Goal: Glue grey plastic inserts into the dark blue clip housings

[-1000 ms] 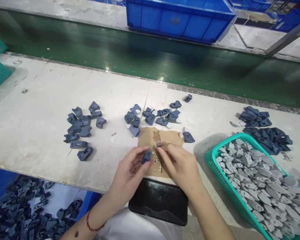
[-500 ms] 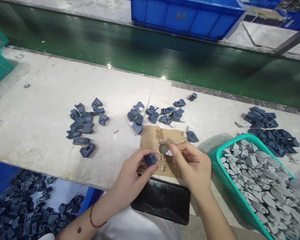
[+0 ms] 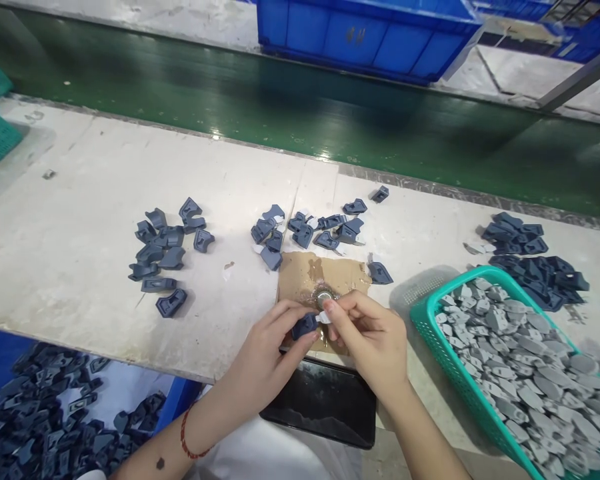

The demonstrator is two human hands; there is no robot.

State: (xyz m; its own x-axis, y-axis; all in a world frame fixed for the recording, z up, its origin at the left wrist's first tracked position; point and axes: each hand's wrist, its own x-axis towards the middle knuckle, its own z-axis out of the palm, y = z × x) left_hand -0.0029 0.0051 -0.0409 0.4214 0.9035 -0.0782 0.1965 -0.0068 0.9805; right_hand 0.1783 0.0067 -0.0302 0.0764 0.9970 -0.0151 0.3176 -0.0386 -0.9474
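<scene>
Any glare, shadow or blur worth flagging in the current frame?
Head view: glare spots on the green belt; a dull reflection in the phone; soft shadow left of the teal basket; pale parts look softer towards the lower right corner; the white piece in the right hand is too small for detail.

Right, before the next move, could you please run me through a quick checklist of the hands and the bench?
1. Left hand gripping a dark blue part: ok.
2. Right hand pinching a pale grey piece: ok.
3. Grey piece fully seated in the blue part: cannot tell, fingers and blur hide the joint.
4. Cardboard dry and clean: not ok, shiny wet marks show.
5. Grey pieces stocked in the green basket: ok, plenty.
</scene>
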